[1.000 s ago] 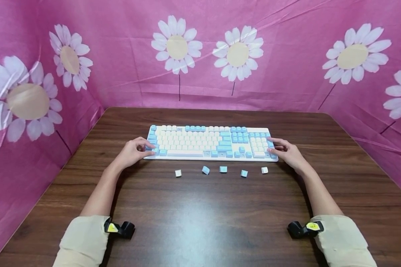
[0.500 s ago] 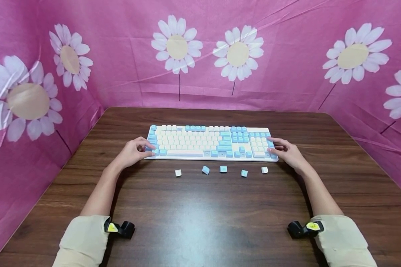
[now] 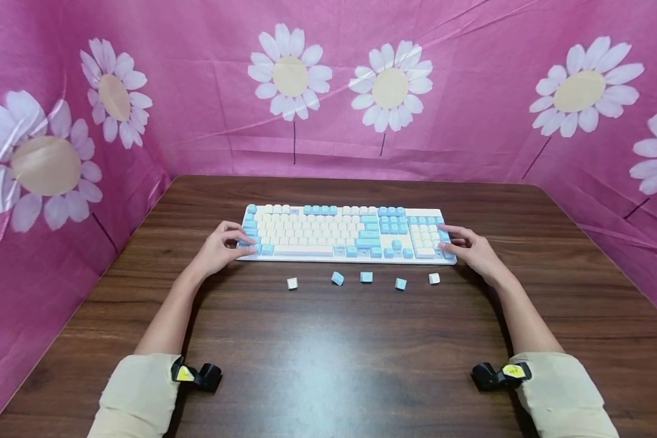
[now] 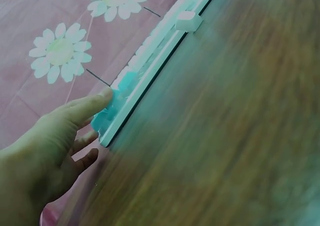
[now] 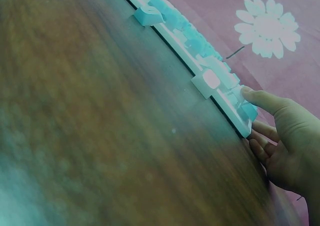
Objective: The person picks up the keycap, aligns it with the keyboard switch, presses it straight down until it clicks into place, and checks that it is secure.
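Observation:
A white and light-blue keyboard (image 3: 306, 234) lies across the table, with gaps among its keycaps. My left hand (image 3: 218, 250) holds its left end; in the left wrist view the thumb (image 4: 95, 105) rests on the blue corner keys while other fingers sit at the end's side. The right hand (image 3: 475, 252) grips the opposite end by the number pad, its thumb (image 5: 262, 99) on the keys and the other fingers by the side edge, partly hidden. In front lie loose keycaps: a cream one (image 3: 292, 283), blue ones (image 3: 366, 277) and a white one (image 3: 434, 278).
The brown wooden table (image 3: 317, 353) reaches back to a pink cloth (image 3: 328, 152) printed with daisies, which also hangs at both sides. Black camera mounts (image 3: 197, 374) are strapped over the rolled sleeves (image 3: 142, 389).
The left hand's fingers have shifted very slightly at the keyboard's end. The keyboard, the loose keycaps and the right hand stay in place.

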`<action>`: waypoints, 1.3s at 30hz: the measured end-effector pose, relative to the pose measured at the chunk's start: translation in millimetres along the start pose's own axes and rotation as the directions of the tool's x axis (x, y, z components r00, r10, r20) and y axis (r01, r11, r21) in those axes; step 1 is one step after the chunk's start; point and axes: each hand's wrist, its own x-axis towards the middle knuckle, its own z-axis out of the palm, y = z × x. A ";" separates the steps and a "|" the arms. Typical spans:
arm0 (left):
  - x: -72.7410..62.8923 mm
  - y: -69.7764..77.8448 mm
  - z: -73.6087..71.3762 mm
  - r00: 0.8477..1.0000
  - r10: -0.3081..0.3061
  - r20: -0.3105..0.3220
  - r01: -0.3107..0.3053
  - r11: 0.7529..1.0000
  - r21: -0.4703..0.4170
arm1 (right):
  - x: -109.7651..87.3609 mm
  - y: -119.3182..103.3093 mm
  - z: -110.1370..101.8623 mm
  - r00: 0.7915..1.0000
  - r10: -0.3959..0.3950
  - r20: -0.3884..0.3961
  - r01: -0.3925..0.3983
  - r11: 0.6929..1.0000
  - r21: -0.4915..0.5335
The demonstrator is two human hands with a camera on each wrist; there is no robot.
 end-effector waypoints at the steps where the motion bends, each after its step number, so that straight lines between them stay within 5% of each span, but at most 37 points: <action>1: -0.1 0.6 0.3 1.000 -0.005 -0.003 0.004 1.000 -0.004 | 0.0 -0.1 0.0 1.000 -0.003 -0.001 0.003 1.000 -0.001; 23: 0.3 4.4 1.9 0.996 -0.086 0.034 0.088 0.994 -0.069 | 0.1 0.3 -1.1 1.000 0.012 0.015 -0.012 1.000 -0.005; 32: 3.0 4.7 -0.1 0.992 -0.106 0.062 0.108 0.993 -0.038 | -10.5 -26.1 0.6 1.000 0.014 0.026 -0.014 1.000 0.020; 39: 6.1 3.7 -3.1 0.986 -0.144 0.088 0.147 0.989 -0.026 | -1.5 -3.9 -1.8 0.999 0.019 0.029 -0.019 1.000 0.005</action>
